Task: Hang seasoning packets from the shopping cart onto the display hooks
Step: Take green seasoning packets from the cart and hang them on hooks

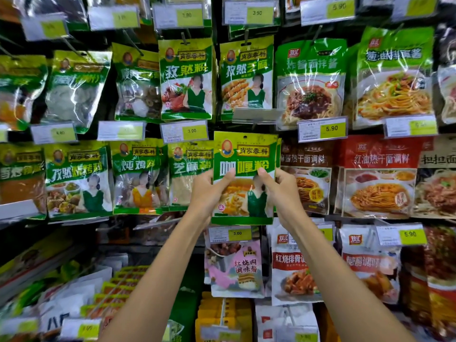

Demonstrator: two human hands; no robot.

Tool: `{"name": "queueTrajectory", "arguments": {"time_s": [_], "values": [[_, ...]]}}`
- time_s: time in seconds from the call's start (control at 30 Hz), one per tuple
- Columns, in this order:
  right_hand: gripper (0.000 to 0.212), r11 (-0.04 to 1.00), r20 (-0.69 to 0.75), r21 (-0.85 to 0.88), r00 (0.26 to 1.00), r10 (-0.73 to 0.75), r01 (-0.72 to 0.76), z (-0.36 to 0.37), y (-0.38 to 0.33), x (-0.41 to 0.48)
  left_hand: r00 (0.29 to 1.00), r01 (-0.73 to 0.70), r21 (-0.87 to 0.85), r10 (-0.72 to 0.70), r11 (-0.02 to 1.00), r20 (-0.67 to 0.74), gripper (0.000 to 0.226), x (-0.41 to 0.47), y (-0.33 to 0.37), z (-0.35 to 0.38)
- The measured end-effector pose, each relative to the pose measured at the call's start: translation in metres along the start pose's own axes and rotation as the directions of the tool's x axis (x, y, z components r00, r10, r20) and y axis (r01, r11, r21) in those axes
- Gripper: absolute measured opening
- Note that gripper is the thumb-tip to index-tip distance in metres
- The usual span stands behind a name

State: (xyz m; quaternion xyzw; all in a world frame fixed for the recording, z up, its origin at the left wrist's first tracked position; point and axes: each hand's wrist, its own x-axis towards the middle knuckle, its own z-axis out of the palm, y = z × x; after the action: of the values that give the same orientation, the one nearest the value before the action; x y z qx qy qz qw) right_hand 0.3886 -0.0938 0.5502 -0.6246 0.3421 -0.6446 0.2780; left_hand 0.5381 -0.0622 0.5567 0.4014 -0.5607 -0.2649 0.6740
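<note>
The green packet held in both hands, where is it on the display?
In the head view the green packet is at centre, held by the left hand and right hand, between a sesame packet and a brown noodle-sauce packet.

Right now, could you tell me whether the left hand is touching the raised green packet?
Touching: the head view shows the left hand pinching the green packet, its thumb lying on the front face.

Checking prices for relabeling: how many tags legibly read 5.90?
3: top-right tag, above the noodle packets; middle tag, up and right of the held packet; lower-right tag, below the red packets. Others are too blurred to read, so more may exist.
</note>
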Motion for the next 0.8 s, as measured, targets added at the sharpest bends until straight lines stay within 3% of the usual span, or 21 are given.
{"name": "queueTrajectory", "arguments": {"time_s": [0.07, 0.13, 0.2, 0.27, 0.33, 0.43, 0.5, 0.8], "values": [[0.045, 0.999, -0.007, 0.028, 1.0, 0.029, -0.029, -0.003, 0.005, 0.001, 0.963, -0.207, 0.263, 0.244, 0.942, -0.116, 0.012, 0.006, 0.007, -0.012], [0.045, 0.999, 0.004, 0.037, 0.999, 0.04, -0.04, -0.006, 0.01, 0.003, 0.818, -0.354, 0.543, 0.534, 0.762, -0.215, 0.018, 0.017, 0.013, -0.026], [0.04, 0.998, -0.011, 0.048, 0.999, 0.038, -0.037, -0.011, 0.012, 0.007, 0.628, -0.411, 0.74, 0.754, 0.532, -0.193, 0.021, 0.033, 0.018, -0.036], [0.037, 0.997, -0.026, 0.069, 0.999, 0.036, -0.034, -0.014, 0.012, 0.012, 0.525, -0.401, 0.849, 0.846, 0.344, -0.095, 0.026, 0.051, 0.02, -0.044], [0.037, 0.995, -0.044, 0.091, 0.998, 0.049, -0.045, -0.014, 0.011, 0.02, 0.534, -0.374, 0.896, 0.845, 0.239, -0.002, 0.033, 0.066, 0.02, -0.05], [0.041, 0.995, -0.046, 0.096, 0.998, 0.039, -0.034, -0.014, 0.009, 0.031, 0.577, -0.355, 0.918, 0.814, 0.175, 0.068, 0.038, 0.08, 0.014, -0.057], [0.041, 0.995, -0.044, 0.097, 0.998, 0.034, -0.029, -0.014, 0.011, 0.035, 0.566, -0.365, 0.92, 0.818, 0.141, 0.099, 0.038, 0.084, 0.011, -0.059], [0.035, 0.997, -0.133, -0.039, 0.989, 0.066, -0.072, -0.007, 0.022, 0.044, 0.528, -0.435, 0.894, 0.835, 0.11, 0.154, 0.036, 0.086, 0.012, -0.063]]}}
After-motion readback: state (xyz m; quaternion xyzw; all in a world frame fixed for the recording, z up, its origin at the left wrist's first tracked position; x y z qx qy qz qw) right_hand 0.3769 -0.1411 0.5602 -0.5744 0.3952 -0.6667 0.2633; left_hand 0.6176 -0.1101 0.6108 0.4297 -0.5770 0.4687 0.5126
